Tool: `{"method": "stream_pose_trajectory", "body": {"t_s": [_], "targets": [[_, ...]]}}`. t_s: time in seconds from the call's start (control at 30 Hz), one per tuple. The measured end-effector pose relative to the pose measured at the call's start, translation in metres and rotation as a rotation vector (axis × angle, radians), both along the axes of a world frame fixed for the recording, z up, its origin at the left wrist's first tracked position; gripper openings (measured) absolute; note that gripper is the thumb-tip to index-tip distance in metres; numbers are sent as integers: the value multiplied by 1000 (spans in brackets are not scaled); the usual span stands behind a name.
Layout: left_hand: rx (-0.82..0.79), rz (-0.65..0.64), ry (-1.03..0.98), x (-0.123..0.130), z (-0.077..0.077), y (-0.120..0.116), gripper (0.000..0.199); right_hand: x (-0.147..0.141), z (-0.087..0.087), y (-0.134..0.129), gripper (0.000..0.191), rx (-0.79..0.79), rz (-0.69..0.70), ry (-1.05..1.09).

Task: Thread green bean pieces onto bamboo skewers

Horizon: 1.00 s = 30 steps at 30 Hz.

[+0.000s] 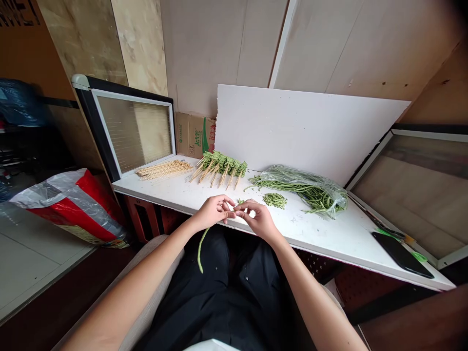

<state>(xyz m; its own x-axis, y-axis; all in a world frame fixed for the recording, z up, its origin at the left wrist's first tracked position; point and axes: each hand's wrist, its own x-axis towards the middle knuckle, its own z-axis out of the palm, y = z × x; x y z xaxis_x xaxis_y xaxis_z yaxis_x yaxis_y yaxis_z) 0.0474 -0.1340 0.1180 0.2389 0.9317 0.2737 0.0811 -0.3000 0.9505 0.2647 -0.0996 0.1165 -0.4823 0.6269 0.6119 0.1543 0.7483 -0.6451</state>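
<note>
A long green bean (199, 251) hangs from my left hand (213, 211), which is closed on it near the table's front edge. My right hand (259, 219) meets the left one, thumb and forefinger pinched at the bean's upper end; the fingers partly cover that end. Just behind the hands lie a few short bean pieces (240, 201), half hidden. A small heap of cut bean pieces (275, 200) is to the right of my right hand. Farther back, bean pieces threaded on skewers (224, 165) are stacked with their sticks pointing towards me.
Bare wooden skewers (164, 169) lie at the table's left. A clear plastic bag of long beans (310, 190) rests at the right rear. A black phone (402, 254) and scissors (376, 219) are at the right end. Framed panels flank the white table (314, 239); a cardboard box (195, 134) stands behind.
</note>
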Motion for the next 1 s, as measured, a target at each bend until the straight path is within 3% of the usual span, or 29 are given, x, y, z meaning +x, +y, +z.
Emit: {"method": "stream_pose_trajectory", "body": {"t_s": [0.23, 0.57, 0.73, 1.0], "targets": [[108, 129, 106, -2, -4, 3, 40, 12, 4, 11, 27, 47, -183, 129], [208, 158, 164, 3, 0, -1, 32, 8, 6, 2, 29, 164, -110, -29], [307, 174, 211, 5, 3, -5, 26, 5, 10, -3, 26, 198, -100, -43], [311, 193, 240, 7, 5, -7, 22, 4, 9, -4, 20, 259, -129, -30]]}}
